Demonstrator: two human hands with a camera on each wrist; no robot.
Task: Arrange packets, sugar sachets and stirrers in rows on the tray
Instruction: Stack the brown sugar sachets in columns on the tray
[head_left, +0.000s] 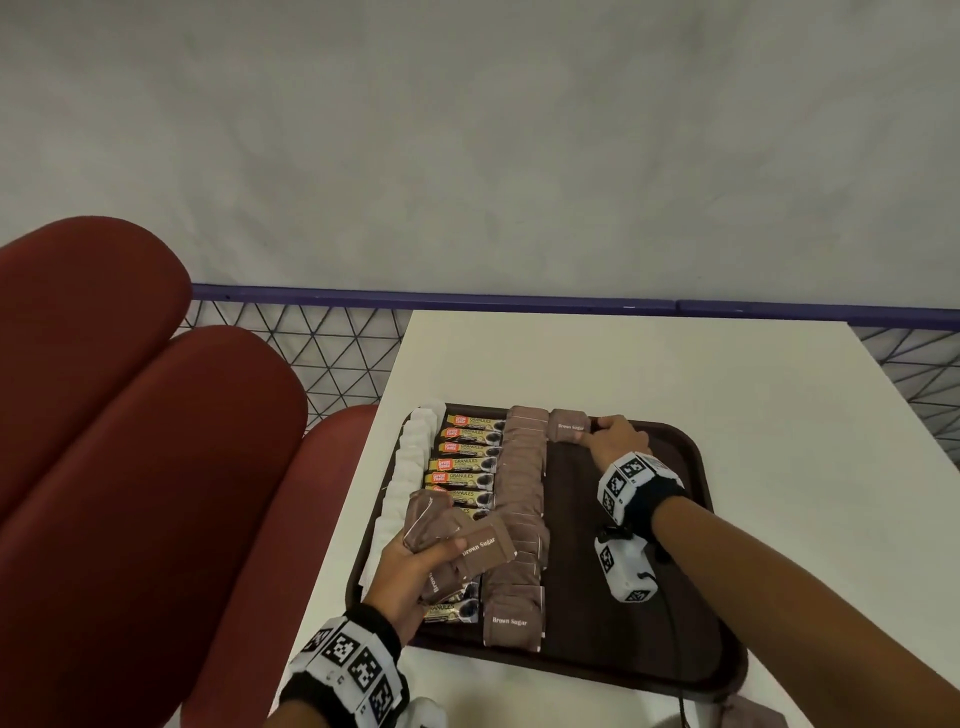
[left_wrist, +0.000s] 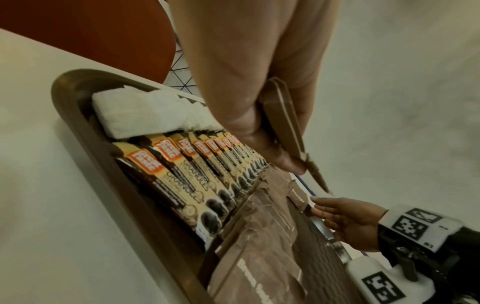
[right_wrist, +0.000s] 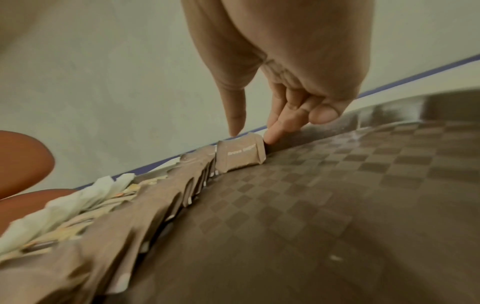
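A dark brown tray (head_left: 691, 525) lies on the white table. From left to right it holds a row of white sachets (head_left: 410, 467), a row of coffee granule packets (head_left: 465, 462) and a row of brown sugar sachets (head_left: 519, 499). One more brown sugar sachet (head_left: 568, 426) lies alone at the tray's far edge, right of that row. My right hand (head_left: 597, 430) touches it with straight fingertips (right_wrist: 272, 137). Over the tray's near left part, my left hand (head_left: 421, 566) grips a bunch of brown sugar sachets (head_left: 467, 545), seen edge-on as sachets (left_wrist: 285, 127) in the left wrist view.
The tray's right half (right_wrist: 363, 195) is bare checkered surface. A white tagged camera block (head_left: 626, 571) hangs under my right wrist above it. Red seat cushions (head_left: 130, 415) stand left of the table (head_left: 675, 364). A blue rail with wire mesh (head_left: 519, 301) runs behind.
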